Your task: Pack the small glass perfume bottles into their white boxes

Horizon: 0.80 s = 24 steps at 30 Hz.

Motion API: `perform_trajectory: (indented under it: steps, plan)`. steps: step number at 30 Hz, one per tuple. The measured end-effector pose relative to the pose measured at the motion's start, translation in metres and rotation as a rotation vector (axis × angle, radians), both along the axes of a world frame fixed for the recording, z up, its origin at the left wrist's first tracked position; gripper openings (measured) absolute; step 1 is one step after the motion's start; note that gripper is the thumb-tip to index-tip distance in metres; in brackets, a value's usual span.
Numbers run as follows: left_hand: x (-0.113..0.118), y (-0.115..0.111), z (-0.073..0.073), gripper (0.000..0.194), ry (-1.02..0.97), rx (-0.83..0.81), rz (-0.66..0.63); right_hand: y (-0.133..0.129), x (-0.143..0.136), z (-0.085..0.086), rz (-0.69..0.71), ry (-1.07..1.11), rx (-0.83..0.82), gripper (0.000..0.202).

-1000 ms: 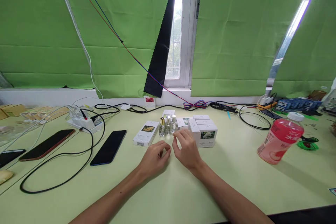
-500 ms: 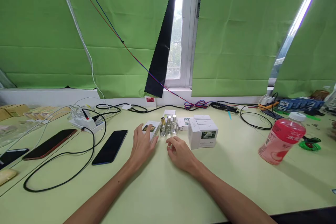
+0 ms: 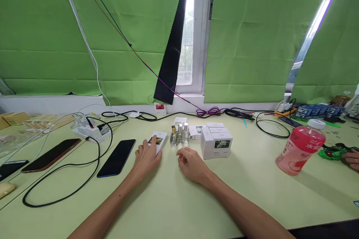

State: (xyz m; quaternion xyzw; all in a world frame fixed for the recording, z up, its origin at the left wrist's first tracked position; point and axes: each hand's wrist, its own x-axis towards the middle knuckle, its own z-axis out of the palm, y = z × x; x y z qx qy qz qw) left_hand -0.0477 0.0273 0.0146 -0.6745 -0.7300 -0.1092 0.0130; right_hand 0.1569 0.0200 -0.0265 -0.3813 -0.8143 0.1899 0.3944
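My left hand [image 3: 147,158] lies over the near end of a white carton [image 3: 162,136] with a flower picture, its index finger stretched onto the top and the other fingers apart at the left side. The carton lies flat on the table. Just to its right stand several small glass bottles [image 3: 180,136], one with a gold cap and others with silver caps. My right hand [image 3: 192,164] rests in front of them, loosely curled with a gap between thumb and fingers and nothing visible in it. Right of that hand, white boxes [image 3: 222,150] stand grouped together.
A dark phone [image 3: 117,158] and a looped black cable [image 3: 64,165] lie to the left, near a white power strip [image 3: 92,129]. On the right stands a pink drink bottle [image 3: 300,148]. Another person's hand [image 3: 352,160] is at a green object [image 3: 331,154] at the far right.
My left hand has slid back toward me and slightly left, uncovering more of the carton. My right hand barely moved. Another person's hand has appeared at the right edge.
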Motion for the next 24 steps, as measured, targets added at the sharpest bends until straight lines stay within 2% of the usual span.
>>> perform_trajectory:
  steps: [5, 10, 18, 24]
  plan:
    - [-0.003, -0.001, 0.005, 0.072, 0.023, -0.1, 0.015, 0.0, 0.001, 0.0, 0.003, 0.0, -0.013, 0.025]
    - [-0.01, 0.0, 0.008, 0.078, 0.007, -0.129, -0.028, 0.001, 0.001, -0.001, 0.008, -0.005, -0.031, 0.026]
    - [-0.019, -0.006, 0.024, 0.095, -0.082, -0.233, -0.078, 0.002, 0.001, -0.002, 0.032, 0.073, -0.104, 0.04]
    - [-0.022, -0.004, 0.021, 0.099, -0.128, -0.218, -0.055, 0.003, 0.0, -0.004, 0.005, 0.098, -0.135, 0.042]
